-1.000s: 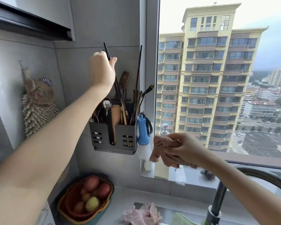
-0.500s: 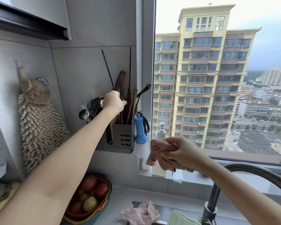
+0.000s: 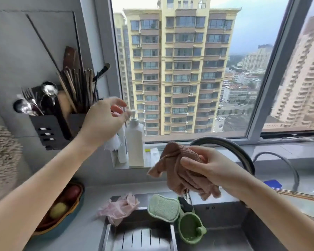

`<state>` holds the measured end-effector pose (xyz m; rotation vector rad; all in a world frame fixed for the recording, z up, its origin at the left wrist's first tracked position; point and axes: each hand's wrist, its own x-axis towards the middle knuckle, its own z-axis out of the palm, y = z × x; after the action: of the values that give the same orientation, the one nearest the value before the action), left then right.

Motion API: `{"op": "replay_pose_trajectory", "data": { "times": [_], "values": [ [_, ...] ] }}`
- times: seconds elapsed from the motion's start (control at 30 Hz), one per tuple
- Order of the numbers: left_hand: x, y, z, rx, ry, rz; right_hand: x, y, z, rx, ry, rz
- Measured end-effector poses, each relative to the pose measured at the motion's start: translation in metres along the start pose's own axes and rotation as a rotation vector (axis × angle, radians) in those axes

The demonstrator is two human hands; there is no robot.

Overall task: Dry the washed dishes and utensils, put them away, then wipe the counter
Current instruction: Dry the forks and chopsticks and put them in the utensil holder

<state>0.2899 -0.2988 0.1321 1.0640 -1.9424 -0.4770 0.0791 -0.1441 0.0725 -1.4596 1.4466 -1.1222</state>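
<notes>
gripping a bunched pink-brown cloth (image 3: 178, 171), the right hand (image 3: 212, 167) is held above the far edge of the sink (image 3: 225, 238). fingers and thumb are curled round the fabric, and loose corners hang below the hand. the left hand (image 3: 105, 122) is raised at left, just in front of the right end of the wall-mounted utensil holder (image 3: 49, 131). its fingers are relaxed, slightly spread, and hold nothing. the holder carries upright chopsticks (image 3: 78, 86) toward its right side, with spoons (image 3: 49, 89) and a fork (image 3: 28, 94) toward its left. a white pump bottle (image 3: 134, 142) stands on the window ledge just right of the left hand. the curved faucet (image 3: 230, 149) arches behind the right hand. pink gloves (image 3: 120, 209) lie on the counter (image 3: 91, 230) at the sink edge. a green sponge (image 3: 163, 207) and a green cup (image 3: 190, 227) sit at the sink rim. a basket (image 3: 80, 198) holding fruit stands at near left.
</notes>
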Motion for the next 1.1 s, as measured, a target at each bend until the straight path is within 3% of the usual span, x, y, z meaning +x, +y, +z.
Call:
{"op": "replay_pose_trajectory", "data": {
  "times": [0.2,0.33,0.43,0.53,0.6,0.63,0.7,0.77,0.93,1.1],
  "values": [
    [-0.068,0.083,0.109,-0.203,-0.305,0.142,-0.105,0.049,-0.075,0.045,0.209,0.092],
    [-0.111,0.143,0.202,-0.261,-0.456,0.239,-0.174,0.077,-0.145,0.083,0.487,0.244],
    [-0.141,0.182,0.282,-0.193,-0.556,0.257,-0.217,0.114,-0.202,-0.022,0.745,0.371],
    [-0.165,0.204,0.372,-0.073,-0.675,0.207,-0.253,0.151,-0.25,-0.026,0.898,0.445],
    [-0.178,0.214,0.429,-0.01,-0.804,0.09,-0.27,0.172,-0.275,-0.039,0.939,0.478],
    [-0.182,0.217,0.455,-0.091,-0.885,-0.092,-0.277,0.182,-0.285,-0.035,0.945,0.499],
    [-0.184,0.23,0.501,-0.507,-0.976,-0.696,-0.286,0.2,-0.302,-0.013,0.931,0.539],
    [-0.181,0.236,0.547,-0.744,-0.817,-1.1,-0.29,0.219,-0.317,0.009,0.904,0.562],
    [-0.156,0.24,0.627,-0.908,-0.482,-1.381,-0.281,0.245,-0.346,0.049,0.845,0.55],
    [-0.143,0.226,0.663,-0.843,-0.456,-1.48,-0.267,0.263,-0.366,0.012,0.789,0.53]
  ]
}}
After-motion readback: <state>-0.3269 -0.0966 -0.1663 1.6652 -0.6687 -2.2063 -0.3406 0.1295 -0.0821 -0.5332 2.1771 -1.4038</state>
